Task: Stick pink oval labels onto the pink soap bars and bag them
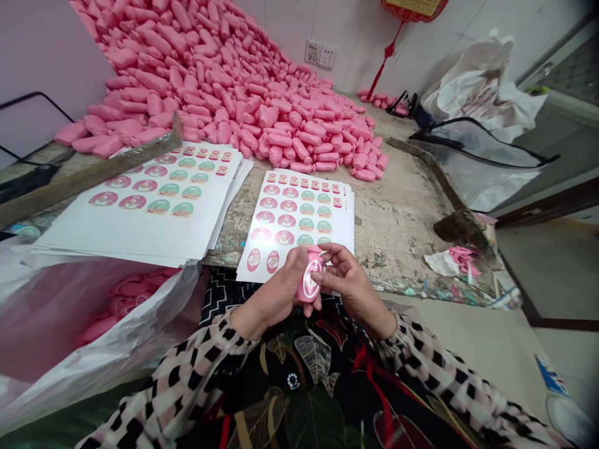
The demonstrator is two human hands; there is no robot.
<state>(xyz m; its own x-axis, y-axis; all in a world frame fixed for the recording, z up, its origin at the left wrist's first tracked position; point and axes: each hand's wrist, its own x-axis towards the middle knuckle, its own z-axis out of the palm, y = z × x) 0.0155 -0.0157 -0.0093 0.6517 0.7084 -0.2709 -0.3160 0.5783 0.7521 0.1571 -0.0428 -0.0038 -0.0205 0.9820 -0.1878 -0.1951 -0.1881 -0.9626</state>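
In front of my lap, my left hand (276, 288) is wrapped around a small pink bottle (306, 297), its neck pointing away from me. An oval sticker (309, 282) with a pale border lies on the bottle's side facing up. My right hand (354, 285) rests on the same bottle: the thumb presses on the sticker and the curled fingers sit by the neck. Just beyond my hands is a sheet of stickers (299, 206), printed with pink and green rounded shapes, on top of other sheets at the table edge.
A large heap of pink bottles (224, 81) fills the back of the worn table (388, 218). More sticker sheets (140, 231) lie at left, under a wooden strip (88, 168). A plastic bag (60, 337) holding pink pieces hangs at lower left. Scraps (442, 263) lie on the right.
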